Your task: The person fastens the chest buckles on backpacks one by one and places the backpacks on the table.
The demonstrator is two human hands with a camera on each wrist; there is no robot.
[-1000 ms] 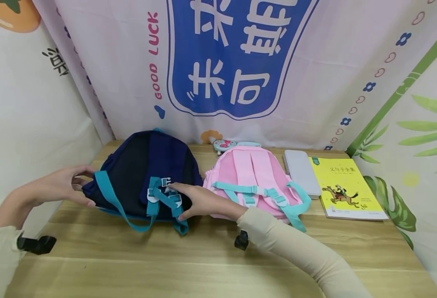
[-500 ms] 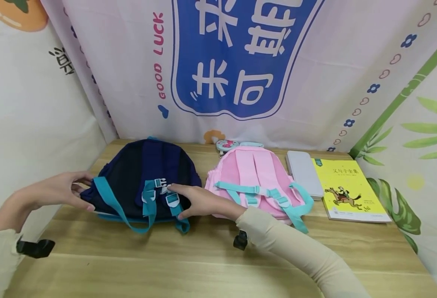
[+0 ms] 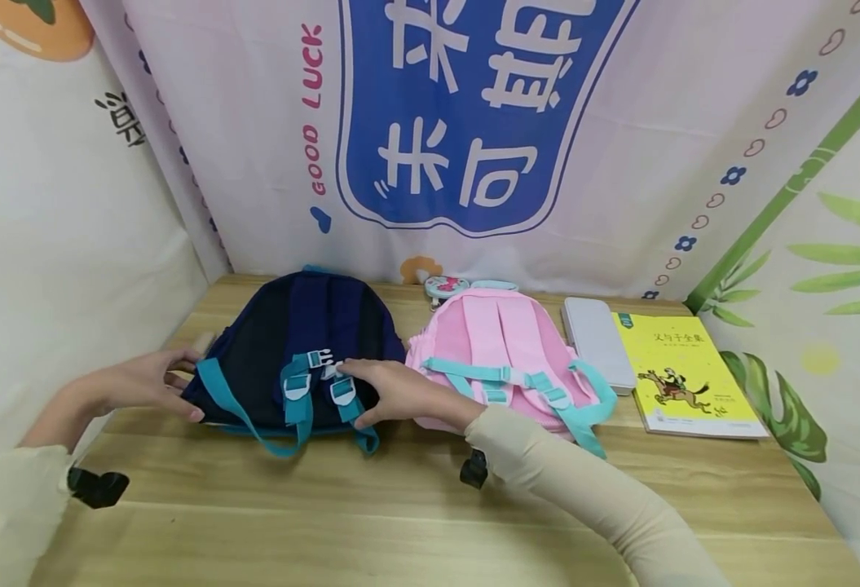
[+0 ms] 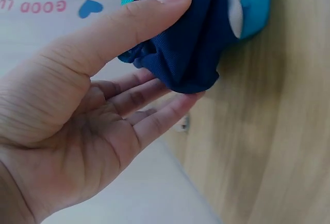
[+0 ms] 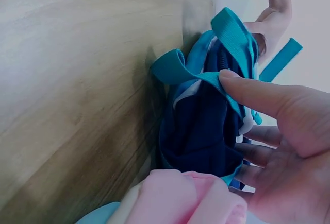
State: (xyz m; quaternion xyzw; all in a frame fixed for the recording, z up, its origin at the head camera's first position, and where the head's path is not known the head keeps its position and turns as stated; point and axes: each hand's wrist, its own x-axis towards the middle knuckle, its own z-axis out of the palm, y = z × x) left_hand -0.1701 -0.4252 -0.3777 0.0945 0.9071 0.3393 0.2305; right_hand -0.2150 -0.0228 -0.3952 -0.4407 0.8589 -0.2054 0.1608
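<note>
In the head view a navy backpack (image 3: 249, 359) lies at the left of the table, its strap side facing up. My left hand (image 3: 143, 383) holds its lower left corner. Up close in the left wrist view, the thumb (image 4: 149, 15) is over the corner and the fingers are beneath it. My right hand (image 3: 403, 395) holds the lower right side near the white buckle (image 3: 321, 358). From the right wrist camera, its thumb (image 5: 242, 87) presses a teal strap (image 5: 178, 69), while the fingertips at the back panel are partly hidden.
Right of it lies a pink backpack (image 3: 491, 334) with mint straps, partly behind my right hand. Farther right are a pale flat case (image 3: 597, 342) and a yellow book (image 3: 682, 371). A small round pouch (image 3: 444, 286) sits against the back curtain.
Over the last second the navy backpack has tipped lower, then shifted slightly right. My left hand has moved right with its corner; my right hand has stayed nearly in place.
</note>
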